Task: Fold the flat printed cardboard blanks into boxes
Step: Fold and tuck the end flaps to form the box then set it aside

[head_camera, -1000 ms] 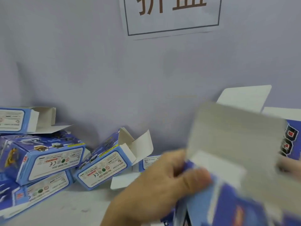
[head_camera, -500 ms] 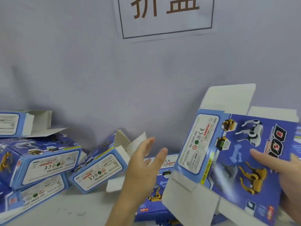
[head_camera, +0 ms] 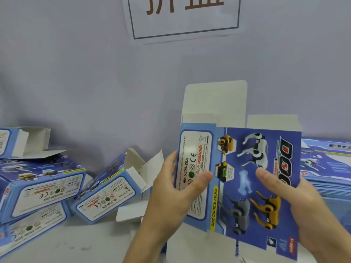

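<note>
left hand (head_camera: 176, 188) now back on cardboard blank (head_camera: 254, 179), thumb pinching its label panel, right hand (head_camera: 296, 198) gripping opposite edge, blank upright

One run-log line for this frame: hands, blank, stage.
left hand: grips flat blue printed cardboard blank | right hand: holds its right edge | stage: unfolded, flaps open | folded blue boxes: piled left

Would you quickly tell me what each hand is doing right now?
Left hand: grips the cardboard blank at its left edge.
Right hand: holds the blank's right side.
</note>
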A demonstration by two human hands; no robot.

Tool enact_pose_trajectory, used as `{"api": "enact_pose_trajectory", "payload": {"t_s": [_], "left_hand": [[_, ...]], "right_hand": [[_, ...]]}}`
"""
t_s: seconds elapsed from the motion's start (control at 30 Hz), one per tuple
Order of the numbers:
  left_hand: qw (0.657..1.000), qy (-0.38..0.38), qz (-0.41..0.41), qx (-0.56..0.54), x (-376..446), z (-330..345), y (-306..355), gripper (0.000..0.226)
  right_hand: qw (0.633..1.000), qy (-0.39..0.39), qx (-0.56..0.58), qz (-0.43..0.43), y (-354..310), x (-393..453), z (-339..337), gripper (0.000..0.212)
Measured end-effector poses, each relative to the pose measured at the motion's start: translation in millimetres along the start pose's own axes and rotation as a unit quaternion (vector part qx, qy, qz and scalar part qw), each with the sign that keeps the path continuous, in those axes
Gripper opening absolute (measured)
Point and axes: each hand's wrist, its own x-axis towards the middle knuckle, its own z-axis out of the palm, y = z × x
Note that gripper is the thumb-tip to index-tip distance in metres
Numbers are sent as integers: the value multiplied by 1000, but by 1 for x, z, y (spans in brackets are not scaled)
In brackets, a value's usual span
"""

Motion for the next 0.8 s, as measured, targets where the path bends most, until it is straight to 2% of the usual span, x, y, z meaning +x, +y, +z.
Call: {"api": "enact_pose_trajectory", "payload": {"t_s": [0.07,0.17,0.23,0.3,0.4,0.47,0.53,0.63,0.7,0.73,0.8], "left_hand": [[1000,-8,4,4,-1,1,0,68],[998,-57,4,-2,-2,9,-1,83],[996,-91,21,-6,-5,17,-1,77],[996,-85,37,-5,-8,22,-1,67],[997,-65,38,-7,-10,20,1,44],[998,-61,31,5,-11,17,3,35],[997,-76,21,15,-12,17,4,34],[995,-102,0,10,-10,16,-2,42],[993,-114,-13,-1,-8,13,-3,54],[994,-109,-13,-15,-6,10,-2,60],[998,-41,7,-50,-3,7,2,88]], "right_hand": [[1000,-7,15,-7,2,0,0,102],[996,-63,68,-7,4,-2,6,85],[993,-83,75,-24,4,-2,13,81],[994,-74,50,-56,4,0,19,79],[994,-54,11,-95,4,2,21,93],[993,-64,28,-97,3,2,18,102],[991,-33,14,-126,1,3,14,95],[973,35,-62,-218,-5,3,14,73],[971,29,-67,-229,-3,3,17,75],[972,18,-66,-226,0,3,19,78],[971,-14,-73,-226,3,1,26,78]]}}
